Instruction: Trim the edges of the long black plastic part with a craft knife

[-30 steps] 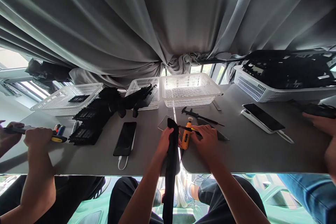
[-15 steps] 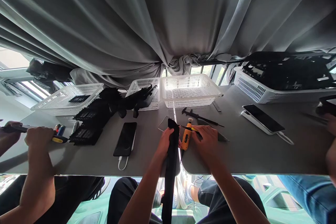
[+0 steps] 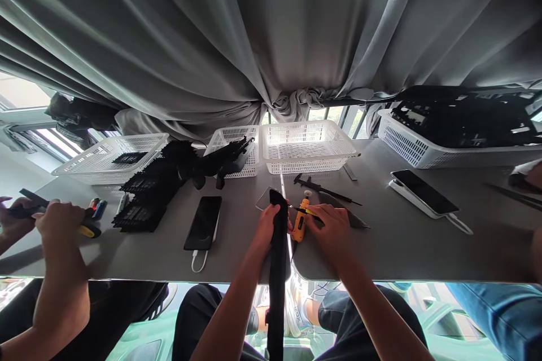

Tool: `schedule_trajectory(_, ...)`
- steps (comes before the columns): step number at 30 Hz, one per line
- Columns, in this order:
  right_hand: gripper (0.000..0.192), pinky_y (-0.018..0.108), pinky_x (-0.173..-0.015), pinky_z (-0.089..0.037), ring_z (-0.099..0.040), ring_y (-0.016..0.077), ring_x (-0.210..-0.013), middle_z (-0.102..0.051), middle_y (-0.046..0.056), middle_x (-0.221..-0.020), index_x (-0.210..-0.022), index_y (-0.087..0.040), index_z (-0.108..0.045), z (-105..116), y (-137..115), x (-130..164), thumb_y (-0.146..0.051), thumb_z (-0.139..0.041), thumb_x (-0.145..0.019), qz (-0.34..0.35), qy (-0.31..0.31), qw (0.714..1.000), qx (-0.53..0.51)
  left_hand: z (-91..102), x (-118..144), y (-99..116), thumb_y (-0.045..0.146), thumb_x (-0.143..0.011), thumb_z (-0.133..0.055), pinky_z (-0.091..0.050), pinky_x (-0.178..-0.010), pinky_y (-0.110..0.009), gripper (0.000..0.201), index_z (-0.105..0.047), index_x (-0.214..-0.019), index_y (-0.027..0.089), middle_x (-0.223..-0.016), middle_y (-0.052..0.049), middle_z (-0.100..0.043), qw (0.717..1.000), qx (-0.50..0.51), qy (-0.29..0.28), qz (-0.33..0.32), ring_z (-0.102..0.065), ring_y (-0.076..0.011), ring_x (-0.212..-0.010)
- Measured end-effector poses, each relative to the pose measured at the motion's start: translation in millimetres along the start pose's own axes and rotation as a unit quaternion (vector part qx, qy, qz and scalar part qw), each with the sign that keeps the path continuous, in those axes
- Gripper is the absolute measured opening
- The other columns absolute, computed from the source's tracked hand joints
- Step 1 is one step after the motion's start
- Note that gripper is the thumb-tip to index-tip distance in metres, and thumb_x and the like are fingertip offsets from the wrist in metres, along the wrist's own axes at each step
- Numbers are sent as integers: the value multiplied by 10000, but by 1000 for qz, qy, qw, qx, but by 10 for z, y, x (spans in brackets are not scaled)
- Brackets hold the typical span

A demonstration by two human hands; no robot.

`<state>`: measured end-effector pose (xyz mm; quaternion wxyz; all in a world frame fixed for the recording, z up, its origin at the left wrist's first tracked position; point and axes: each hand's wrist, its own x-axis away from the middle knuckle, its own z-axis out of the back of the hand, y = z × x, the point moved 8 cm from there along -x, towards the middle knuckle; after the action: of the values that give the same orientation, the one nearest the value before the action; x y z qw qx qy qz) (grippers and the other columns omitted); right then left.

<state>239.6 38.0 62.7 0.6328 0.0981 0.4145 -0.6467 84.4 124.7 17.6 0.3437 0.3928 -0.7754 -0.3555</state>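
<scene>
My left hand [image 3: 266, 224] is closed around the upper part of a long black plastic strip [image 3: 278, 265], which runs down past the table edge toward my lap. In my right hand [image 3: 332, 227] is a slim yellow-and-black knife-like tool [image 3: 308, 212], its thin end pointing left at the strip's edge. Whether the tip touches the strip is too small to tell. Just left of my right hand lies an orange rotary tool [image 3: 300, 224] with a round disc at its top. Behind my hands is a black caliper [image 3: 324, 188].
White baskets [image 3: 311, 167] line the back. Black ribbed parts [image 3: 141, 215] are piled left of a phone [image 3: 203, 223]. Another phone [image 3: 425, 190] lies on a white power bank at right. A co-worker's hands [image 3: 63, 220] hold a tool at left; another person sits at right.
My hands and the strip have barely shifted; the tool in my right hand is angled slightly differently. The left co-worker's hands and tool have moved, and the right co-worker's hand has shifted.
</scene>
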Motion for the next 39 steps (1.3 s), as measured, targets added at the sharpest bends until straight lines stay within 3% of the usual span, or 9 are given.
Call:
schedule_trajectory(5,189,417,-910,-395,-734,233,-933,-838,40,-1041,-1040,-263,-797,18,-64,-7,-232,-612,-1020,9,-14,1000,-9,17,26,5,600,-794,-844,-497,-473,-273,589,-724,-1148,146,-706,-23,-713,1000,-22,8,13,-631,-160,-488)
schedule_trajectory(11,185,409,-900,-398,-740,222,-916,-834,34,-1037,-1098,-242,-788,-1,-57,2,-240,-613,-1036,15,-9,1000,-19,43,36,30,679,-743,-885,-484,-478,-258,582,-656,-946,185,-703,-12,-721,999,-37,16,-3,-646,-155,-496)
schedule_trajectory(16,213,404,-882,-403,-738,228,-935,-835,42,-1056,-1088,-255,-790,-42,-26,-5,-239,-582,-1049,5,-18,1000,-10,134,-7,30,536,-724,-928,-549,-559,-268,527,-588,-970,216,-783,-33,-778,997,7,70,-33,-708,-177,-596)
schedule_trajectory(22,216,404,-874,-430,-744,237,-938,-835,41,-1055,-1104,-250,-781,-36,4,-6,-249,-572,-1051,-1,-4,1000,0,129,-33,15,358,-649,-921,-604,-681,-299,478,-637,-1000,201,-852,-60,-800,997,24,65,-32,-782,-233,-778)
schedule_trajectory(30,214,411,-868,-453,-758,245,-935,-835,50,-1037,-1083,-256,-784,-68,6,18,-250,-575,-1039,6,-2,1000,-3,234,-23,-8,343,-759,-920,-580,-623,-287,552,-672,-1234,211,-837,-19,-772,994,27,101,-26,-745,-198,-693)
schedule_trajectory(39,211,404,-852,-432,-753,232,-896,-837,40,-1028,-1082,-253,-788,-27,16,8,-248,-582,-1038,4,18,1000,-3,182,-36,-44,520,-763,-906,-487,-534,-263,531,-664,-1108,196,-692,-2,-719,999,-15,45,-9,-681,-181,-563)
